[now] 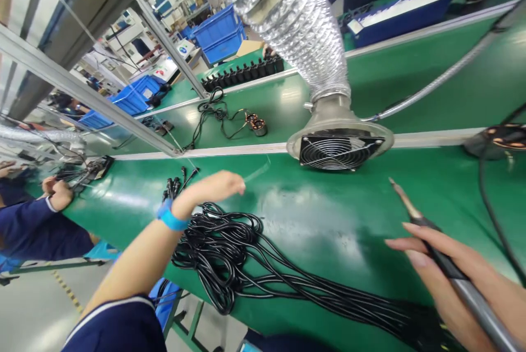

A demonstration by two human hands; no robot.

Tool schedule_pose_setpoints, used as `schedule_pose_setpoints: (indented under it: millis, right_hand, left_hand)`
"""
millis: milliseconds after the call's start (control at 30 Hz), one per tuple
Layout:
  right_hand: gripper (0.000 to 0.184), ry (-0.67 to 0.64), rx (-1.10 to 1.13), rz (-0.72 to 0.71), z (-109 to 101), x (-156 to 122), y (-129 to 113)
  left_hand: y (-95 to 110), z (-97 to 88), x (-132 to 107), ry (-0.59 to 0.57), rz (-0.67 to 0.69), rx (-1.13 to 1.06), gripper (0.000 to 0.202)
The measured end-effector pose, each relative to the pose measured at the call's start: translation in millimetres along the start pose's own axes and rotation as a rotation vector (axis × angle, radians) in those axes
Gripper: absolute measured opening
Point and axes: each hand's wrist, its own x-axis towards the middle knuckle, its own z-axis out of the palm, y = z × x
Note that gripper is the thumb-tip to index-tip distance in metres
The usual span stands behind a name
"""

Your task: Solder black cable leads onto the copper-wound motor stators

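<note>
My left hand (219,186) reaches out over the green belt above a bundle of black cables (230,253); its fingers are pinched on a thin, pale wire (257,172) that I can barely make out. A blue wristband (170,217) circles that wrist. My right hand (447,275) grips a soldering iron (435,245) like a pen, its tip pointing up-left over the belt. The cables run from a coiled heap at the left toward the lower right edge.
A fume extractor fan (341,149) on a silver flexible duct (296,17) hangs over the green belt (329,215). A copper coil part (257,124) with black leads lies on the far belt. Blue bins (219,34) stand behind. Another person's sleeve (36,226) is at left.
</note>
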Motion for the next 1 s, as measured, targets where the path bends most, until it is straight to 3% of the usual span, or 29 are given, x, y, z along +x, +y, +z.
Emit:
schedule_pose_setpoints:
  millis: [67,167,333,500,600,667,767,867,933,1000]
  right_hand:
    - [0.029,-0.030,0.023,-0.079,-0.3,3.0,-11.8]
    - [0.028,-0.019,0.115,-0.110,4.5,5.7,-20.0]
    - [0.033,-0.035,0.111,-0.207,14.2,6.7,-17.1]
    - [0.030,-0.021,0.108,-0.291,12.7,8.5,-21.8]
    - [0.030,-0.083,0.148,-0.308,11.0,7.9,-26.1]
    - [0.030,-0.137,0.150,-0.345,11.1,6.9,-27.2]
    - [0.029,-0.131,0.075,-0.404,11.5,6.2,-26.7]
    - [0.027,-0.083,-0.023,-0.402,9.3,7.4,-25.9]
    - [0.026,-0.068,-0.065,-0.378,6.8,8.6,-26.1]
    - [0.026,-0.078,-0.078,-0.360,5.0,9.3,-26.8]
  left_hand:
    - [31.9,38.6,3.8,-0.129,0.124,0.106,0.037]
    - [81.2,66.7,10.0,-0.139,0.256,0.259,0.036]
    - [151.3,76.0,25.8,-0.174,0.452,0.340,0.038]
    - [180.5,78.1,38.6,-0.116,0.499,0.217,0.041]
    - [170.6,68.2,39.0,-0.149,0.510,0.165,0.040]
    - [148.9,55.5,35.1,-0.166,0.470,0.172,0.038]
    - [94.7,32.2,19.3,-0.105,0.272,0.190,0.038]
    - [31.7,16.2,-10.9,-0.083,0.025,0.141,0.033]
    - [-0.9,15.9,-35.1,-0.172,-0.090,0.105,0.047]
    - [-18.9,24.0,-56.3,-0.286,-0.168,0.089,0.064]
